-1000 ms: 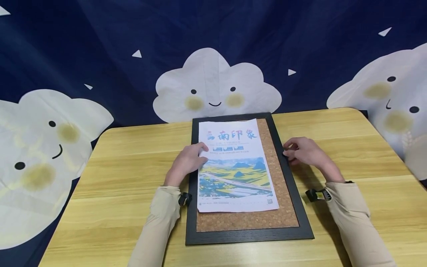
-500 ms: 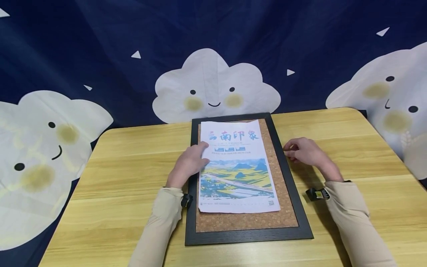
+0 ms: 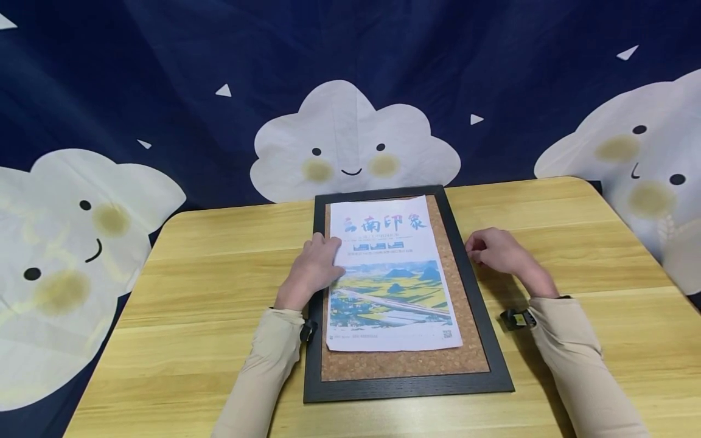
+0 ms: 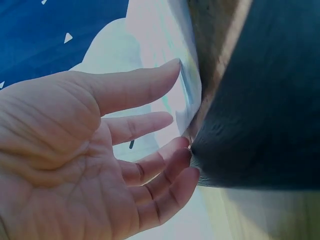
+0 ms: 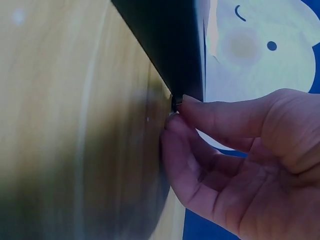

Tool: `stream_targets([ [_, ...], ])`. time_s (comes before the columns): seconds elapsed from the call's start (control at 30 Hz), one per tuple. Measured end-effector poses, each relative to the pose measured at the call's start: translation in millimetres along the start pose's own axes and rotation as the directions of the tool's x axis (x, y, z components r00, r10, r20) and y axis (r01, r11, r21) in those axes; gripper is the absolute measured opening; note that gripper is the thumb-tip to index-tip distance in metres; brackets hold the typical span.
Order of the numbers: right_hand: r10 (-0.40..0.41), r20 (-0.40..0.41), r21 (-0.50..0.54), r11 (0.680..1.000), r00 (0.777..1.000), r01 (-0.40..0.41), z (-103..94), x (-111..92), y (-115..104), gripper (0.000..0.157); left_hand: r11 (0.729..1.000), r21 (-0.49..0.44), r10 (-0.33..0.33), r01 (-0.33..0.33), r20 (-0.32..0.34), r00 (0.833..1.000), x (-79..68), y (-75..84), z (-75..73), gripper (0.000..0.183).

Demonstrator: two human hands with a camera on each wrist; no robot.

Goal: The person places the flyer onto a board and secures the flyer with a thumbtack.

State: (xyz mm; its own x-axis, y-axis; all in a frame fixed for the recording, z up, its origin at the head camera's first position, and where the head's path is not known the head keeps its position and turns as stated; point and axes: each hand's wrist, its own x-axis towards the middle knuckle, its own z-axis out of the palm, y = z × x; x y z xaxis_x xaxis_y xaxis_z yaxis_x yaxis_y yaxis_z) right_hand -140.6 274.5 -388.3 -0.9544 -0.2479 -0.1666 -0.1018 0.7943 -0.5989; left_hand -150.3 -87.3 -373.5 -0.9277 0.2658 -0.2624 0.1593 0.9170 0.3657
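A printed poster lies on a black-framed cork board on the table, near the cork's left side. My left hand touches the poster's left edge with thumb and index finger; in the left wrist view its other fingers bend loosely by the frame's edge. My right hand is beside the frame's right side. In the right wrist view, thumb and index finger pinch a small black piece close to the frame; its kind is too dark to tell.
The wooden table extends on both sides of the board. A dark blue cloth with smiling clouds hangs right behind the table. Bare cork shows right of and below the poster.
The poster has slid slightly right and down on the cork, the left hand moving along with it. The right hand has stayed nearly in place, turning slightly.
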Motion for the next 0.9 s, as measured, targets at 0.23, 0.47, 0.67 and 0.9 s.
stream_targets([
  [0.23,-0.025,0.002,-0.061,0.998,1.0,0.025,0.9,0.2,0.5,0.013,1.0,-0.005,0.018,-0.017,0.009,1.0,0.3,0.7,-0.2,0.062],
  [0.47,0.027,-0.031,0.093,0.995,0.999,-0.024,-1.7,-1.2,1.1,0.008,1.0,-0.009,0.028,-0.028,0.014,1.0,0.8,0.3,1.5,0.062],
  [0.67,0.009,-0.13,0.178,0.984,0.991,0.014,-2.7,-2.1,-3.1,0.006,1.0,-0.008,0.024,-0.024,0.018,1.0,1.6,0.0,1.4,0.064],
  [0.9,0.029,-0.17,0.175,0.985,0.985,0.001,-1.5,-2.1,-7.0,0.008,0.999,-0.009,0.042,-0.041,0.021,0.999,1.0,-1.7,1.3,0.062],
])
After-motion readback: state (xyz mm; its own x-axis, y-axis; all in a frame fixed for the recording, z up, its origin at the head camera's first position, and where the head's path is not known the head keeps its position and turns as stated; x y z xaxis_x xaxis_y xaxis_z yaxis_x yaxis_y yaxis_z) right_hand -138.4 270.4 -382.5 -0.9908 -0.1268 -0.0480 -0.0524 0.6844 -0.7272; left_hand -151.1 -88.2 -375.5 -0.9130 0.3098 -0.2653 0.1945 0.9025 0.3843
